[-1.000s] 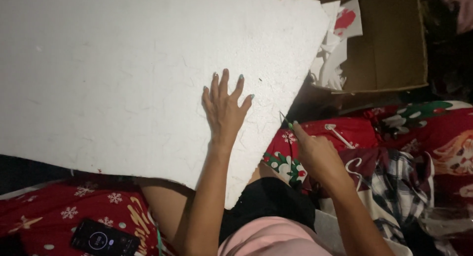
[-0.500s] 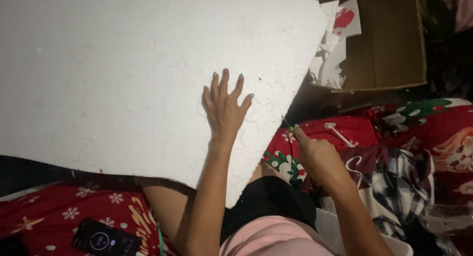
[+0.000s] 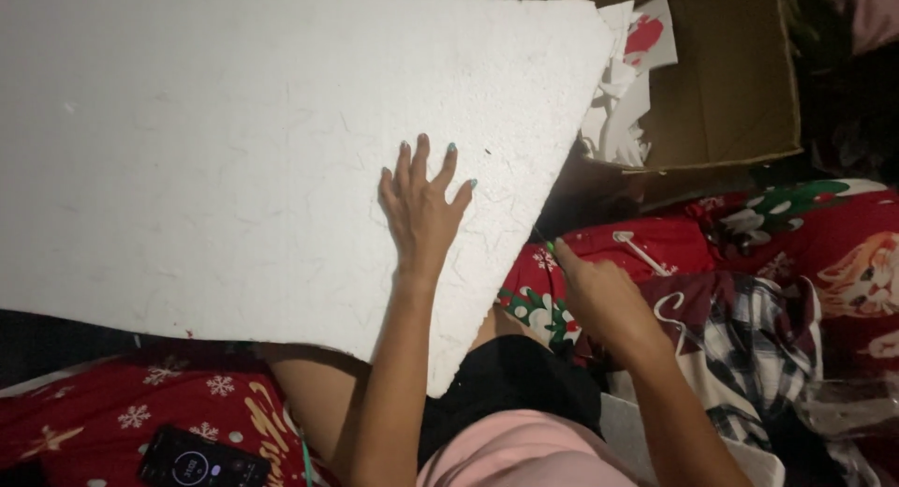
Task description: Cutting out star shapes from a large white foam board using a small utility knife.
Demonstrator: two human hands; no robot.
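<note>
Foam board [image 3: 234, 140] under flat left hand [image 3: 423, 206]

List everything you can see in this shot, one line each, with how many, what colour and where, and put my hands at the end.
foam board: one, white, large, resting across the lap, fills the upper left.
cardboard box: one, brown, open, top right.
foam scraps: several, white, one with red on it, inside the box at its left side.
blanket: one, red with white and green festive prints, under everything.
plaid cloth: one, black and white, right of the lap.
phone: one, black, screen lit, bottom left on the blanket.
left hand: flat, fingers spread, pressing on the board.
right hand: closed, at the board's right edge; whatever it holds is too small to tell.
</note>
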